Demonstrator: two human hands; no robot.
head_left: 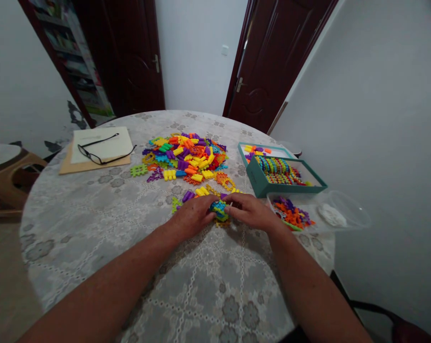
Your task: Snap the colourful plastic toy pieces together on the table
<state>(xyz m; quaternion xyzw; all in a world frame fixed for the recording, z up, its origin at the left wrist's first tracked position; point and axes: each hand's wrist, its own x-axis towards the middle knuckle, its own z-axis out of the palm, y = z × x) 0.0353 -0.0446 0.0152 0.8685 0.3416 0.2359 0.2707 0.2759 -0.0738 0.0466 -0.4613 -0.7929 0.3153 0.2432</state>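
Between my two hands is a small block of joined blue and green plastic building pieces [220,209], low over the table. My left hand [194,215] grips its left side, thumb in front. On its right side the fingers and thumb of my right hand [250,210] close on it. Loose yellow and purple pieces [201,191] lie just beyond my hands, and a green piece [176,205] is by my left knuckles. Farther back spreads a large heap of mixed coloured building pieces [190,155]. My fingers hide part of the block.
A teal box [260,183] with strings of colourful pieces stands at right, its lid [242,150] behind it. In front is a clear plastic tub [310,227] with orange and purple pieces. Eyeglasses [101,162] rest on papers [72,155] at left. A patterned cloth [94,228] covers the round table.
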